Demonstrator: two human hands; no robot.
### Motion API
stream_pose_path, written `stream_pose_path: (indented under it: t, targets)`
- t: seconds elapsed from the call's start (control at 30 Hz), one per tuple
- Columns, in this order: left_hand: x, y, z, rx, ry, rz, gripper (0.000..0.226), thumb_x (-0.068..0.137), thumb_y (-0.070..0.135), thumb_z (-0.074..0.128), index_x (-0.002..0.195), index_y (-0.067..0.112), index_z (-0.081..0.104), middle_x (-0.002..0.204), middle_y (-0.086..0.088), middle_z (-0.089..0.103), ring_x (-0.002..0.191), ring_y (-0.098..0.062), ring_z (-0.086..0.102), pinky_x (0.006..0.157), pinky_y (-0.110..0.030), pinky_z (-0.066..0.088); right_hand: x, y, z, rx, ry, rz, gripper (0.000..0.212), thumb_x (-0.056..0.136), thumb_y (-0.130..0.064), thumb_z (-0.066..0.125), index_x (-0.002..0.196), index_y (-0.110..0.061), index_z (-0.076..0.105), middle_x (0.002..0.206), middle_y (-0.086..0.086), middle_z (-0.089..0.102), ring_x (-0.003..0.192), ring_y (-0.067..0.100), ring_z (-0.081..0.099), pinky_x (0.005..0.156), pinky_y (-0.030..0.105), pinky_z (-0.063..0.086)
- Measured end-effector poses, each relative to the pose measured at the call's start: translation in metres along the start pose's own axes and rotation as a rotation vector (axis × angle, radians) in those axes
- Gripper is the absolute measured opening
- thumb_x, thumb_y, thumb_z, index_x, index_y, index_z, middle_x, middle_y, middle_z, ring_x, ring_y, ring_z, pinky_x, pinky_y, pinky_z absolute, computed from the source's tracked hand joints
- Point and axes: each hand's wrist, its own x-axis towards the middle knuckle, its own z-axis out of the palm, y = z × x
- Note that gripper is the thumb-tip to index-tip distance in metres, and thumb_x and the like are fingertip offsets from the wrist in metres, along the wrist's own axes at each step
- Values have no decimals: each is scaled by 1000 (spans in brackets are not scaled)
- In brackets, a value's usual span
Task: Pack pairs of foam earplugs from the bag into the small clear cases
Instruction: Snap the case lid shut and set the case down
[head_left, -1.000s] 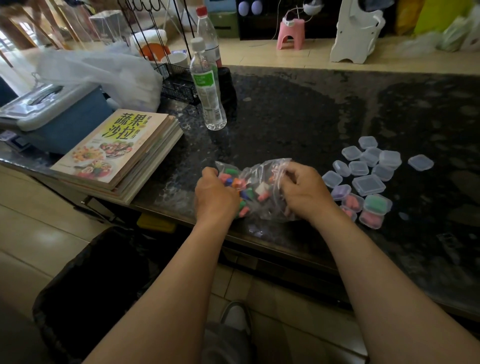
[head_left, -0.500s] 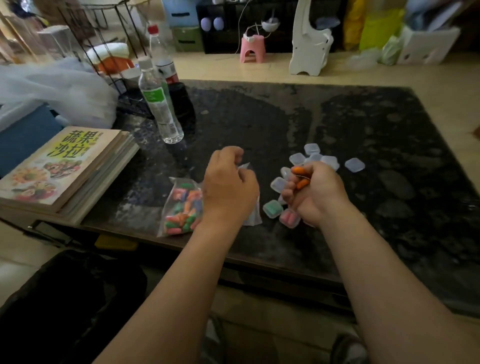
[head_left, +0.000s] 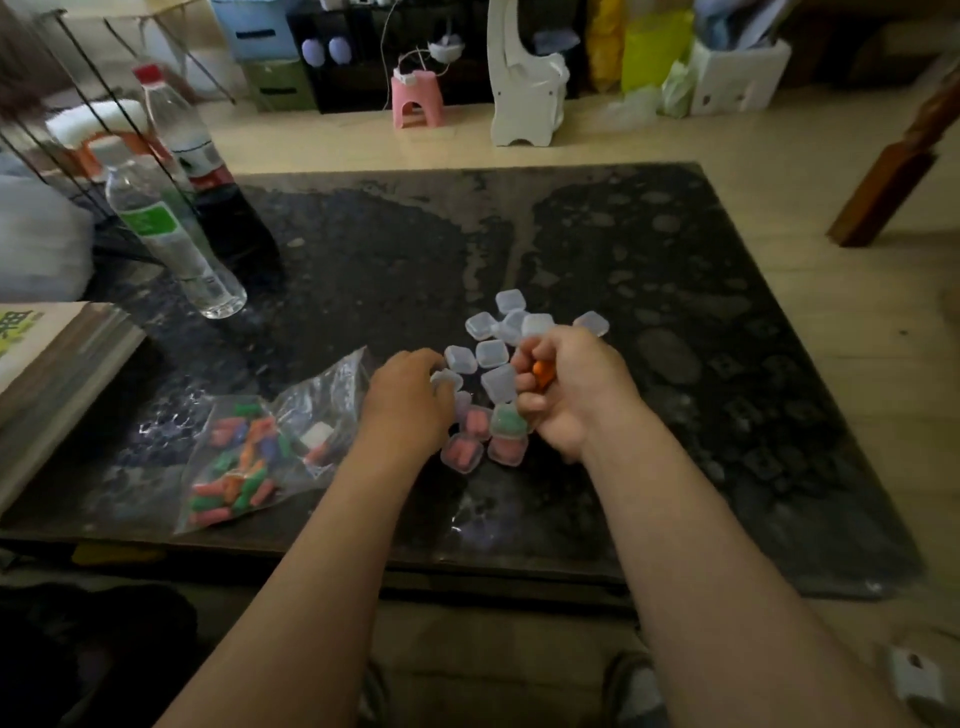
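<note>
The dark tabletop carries one stack of books at its left edge and two bottles, a clear one and a cola. The single bag now lies alone, left of the hands. A second ago both hands were in it. The left hand has since crossed to the cases and its fingertips are on an empty one at the cluster's left edge, though whether it grips that case cannot be told. The right hand is clenched around orange plugs, just above the cluster. One shows plainly, and a second is likely hidden in the fist. The pick looks done and an empty case is probably being fetched for filling. About fourteen cases show; four are visibly filled, three pink and one green.
</note>
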Motion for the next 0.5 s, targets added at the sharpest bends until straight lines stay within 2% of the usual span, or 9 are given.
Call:
stream_pose_path:
  t: [0.17, 0.33, 0.43, 0.5]
  targets:
    - [4, 0, 8, -28, -17, -63, 30, 97, 29, 65, 124, 17, 68, 120, -5, 70, 108, -22, 63, 80, -29, 40, 1, -7, -6, 3, -37, -6, 22, 84, 0, 39, 78, -10, 57, 60, 3, 52, 47, 12, 41, 40, 22, 27]
    - [8, 4, 9, -108, -20, -132, 21, 94, 25, 67, 114, 18, 68, 99, 4, 61, 88, -13, 54, 74, -29, 40, 1, -8, -7, -6, -33, -11, 23, 84, 1, 39, 80, -9, 59, 64, 4, 52, 49, 12, 40, 40, 22, 27]
    - [8, 6, 12, -187, -37, -189, 15, 93, 22, 67, 106, 21, 60, 90, 9, 55, 74, -4, 50, 58, -24, 38, 0, -7, -6, -23, -29, -16, 23, 84, 2, 39, 81, -8, 59, 63, 3, 51, 48, 11, 40, 41, 22, 27]
    - [7, 5, 14, -222, -36, -213, 15, 92, 21, 67, 101, 22, 55, 87, 10, 53, 73, -4, 48, 56, -23, 36, -1, -6, -5, -28, -24, -22, 23, 83, 2, 38, 81, -8, 58, 60, 2, 51, 47, 11, 40, 40, 22, 27]
